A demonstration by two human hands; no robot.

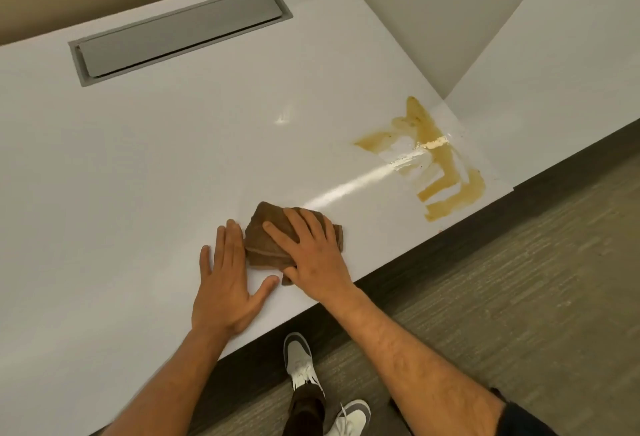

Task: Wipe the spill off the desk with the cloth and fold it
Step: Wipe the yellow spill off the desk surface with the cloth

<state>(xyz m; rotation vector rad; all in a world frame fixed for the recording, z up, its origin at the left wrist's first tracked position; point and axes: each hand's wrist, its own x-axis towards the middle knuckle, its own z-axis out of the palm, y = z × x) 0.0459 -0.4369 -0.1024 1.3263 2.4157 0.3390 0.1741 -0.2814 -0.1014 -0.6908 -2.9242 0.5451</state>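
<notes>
A folded brown cloth lies on the white desk near its front edge. My right hand presses flat on top of the cloth, fingers spread over it. My left hand rests flat on the desk just left of the cloth, its fingertips at the cloth's left edge. A yellow-brown spill is smeared in streaks on the desk to the right, close to the front corner, well apart from both hands.
A grey cable hatch is set into the desk at the back. A curved white panel stands at the desk's right end. Beyond the front edge is grey floor, with my white shoes below.
</notes>
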